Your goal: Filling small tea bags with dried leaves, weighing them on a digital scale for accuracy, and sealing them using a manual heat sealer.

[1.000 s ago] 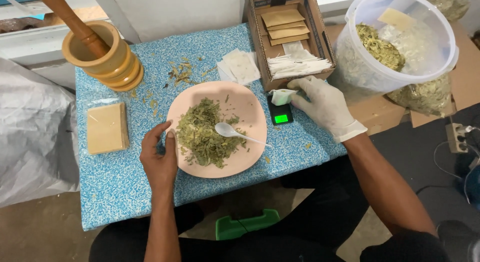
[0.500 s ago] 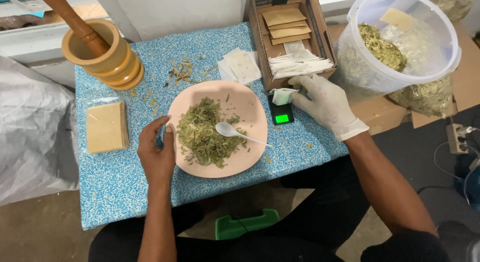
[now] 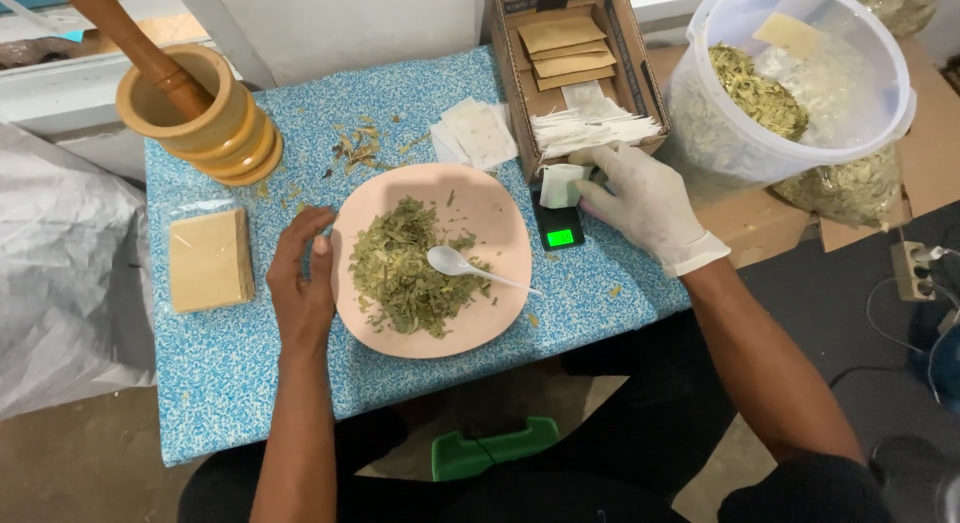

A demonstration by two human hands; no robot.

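Sachet: point(image 3: 560, 185) white, on the scale point(image 3: 558, 226), pinched by my gloved right hand point(image 3: 645, 205).
Plate: point(image 3: 505, 208) pink, left of that hand, heaped with herbs point(image 3: 405, 268); a spoon point(image 3: 472, 269) lies across it.
Left hand: point(image 3: 303, 283) bare, fingers loosely open, thumb touching the plate's rim.
Box: point(image 3: 627, 43) just beyond my right hand.

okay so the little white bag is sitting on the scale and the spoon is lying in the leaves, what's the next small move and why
Probably take up the white spoon with the left hand, which rests bare at the pink plate's rim. The gloved right hand already steadies the small white bag on the scale, and the dried leaves sit right beside the spoon.
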